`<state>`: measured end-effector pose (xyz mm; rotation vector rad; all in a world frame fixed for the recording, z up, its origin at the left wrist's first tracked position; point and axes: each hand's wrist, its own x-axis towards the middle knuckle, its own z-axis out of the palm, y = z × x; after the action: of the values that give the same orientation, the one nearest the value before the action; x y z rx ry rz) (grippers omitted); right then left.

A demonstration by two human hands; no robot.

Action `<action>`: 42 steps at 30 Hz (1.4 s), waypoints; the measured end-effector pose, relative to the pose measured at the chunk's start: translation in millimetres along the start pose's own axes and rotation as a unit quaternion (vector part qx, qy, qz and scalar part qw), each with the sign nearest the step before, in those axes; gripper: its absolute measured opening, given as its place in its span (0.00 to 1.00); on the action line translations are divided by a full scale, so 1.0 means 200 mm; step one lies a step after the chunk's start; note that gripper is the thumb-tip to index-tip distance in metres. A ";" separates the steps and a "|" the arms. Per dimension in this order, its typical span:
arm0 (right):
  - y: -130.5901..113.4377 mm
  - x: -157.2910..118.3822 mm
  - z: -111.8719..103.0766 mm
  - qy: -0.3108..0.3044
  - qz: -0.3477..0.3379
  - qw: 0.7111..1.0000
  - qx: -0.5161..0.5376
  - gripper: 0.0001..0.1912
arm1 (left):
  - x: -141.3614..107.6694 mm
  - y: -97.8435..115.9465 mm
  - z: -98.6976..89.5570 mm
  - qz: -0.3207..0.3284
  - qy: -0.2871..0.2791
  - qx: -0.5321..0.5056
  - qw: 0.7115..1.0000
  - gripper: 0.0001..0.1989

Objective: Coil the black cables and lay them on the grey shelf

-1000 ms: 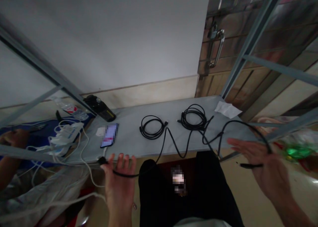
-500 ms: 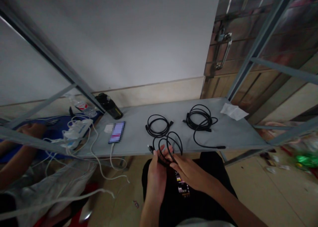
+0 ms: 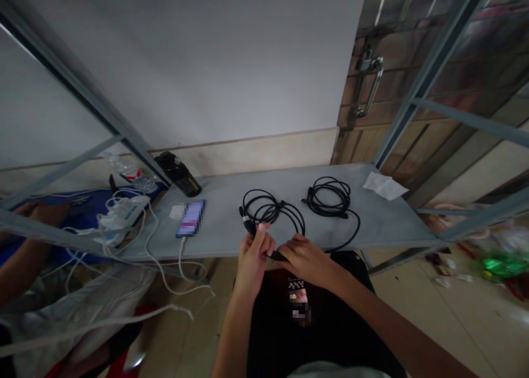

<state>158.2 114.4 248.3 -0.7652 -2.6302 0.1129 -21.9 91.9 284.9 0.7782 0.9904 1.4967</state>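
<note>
My left hand point(image 3: 254, 254), at the front edge of the desk, is closed on a coiled black cable point(image 3: 294, 215). One plug point(image 3: 248, 225) of this cable stands up past my fingers. My right hand point(image 3: 305, 258) is closed on a black cable end point(image 3: 278, 255) that points toward my left hand. A strand from the right-hand coiled cable point(image 3: 328, 197) runs off the desk edge and passes behind my right hand. Another coiled black cable point(image 3: 256, 192) lies just beyond my left hand, partly overlapped by the held loops. Fingers hide where the two cable ends meet or part.
On the grey desk point(image 3: 225, 218) are a phone point(image 3: 191, 218) with a white cord, a black bottle point(image 3: 178, 174) and a white paper point(image 3: 385, 186). A lit phone point(image 3: 300, 301) lies on my lap. Another person's arm point(image 3: 28, 257) and a power strip point(image 3: 122, 215) are at left.
My hands have drawn closer to a pinching pose. The loose end of the right-hand coil has left the desk top toward my right hand. The held loops now lie against the far coil.
</note>
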 end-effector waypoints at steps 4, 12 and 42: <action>0.23 0.16 0.04 0.025 -0.009 0.998 -0.063 0.07 | 0.33 -0.08 -0.13 0.117 0.057 0.179 0.975 0.20; 0.55 0.28 0.28 0.082 0.055 0.995 -0.018 0.07 | 0.71 -0.24 -0.38 0.233 0.140 0.498 0.824 0.08; 0.63 0.30 0.37 0.167 0.202 0.955 0.139 0.15 | 0.68 -0.36 -0.35 0.310 -0.107 0.588 0.739 0.15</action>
<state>146.5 255.9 178.2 -1.1007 -2.0570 0.4178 -75.5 215.1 183.5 2.3223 1.5712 1.0863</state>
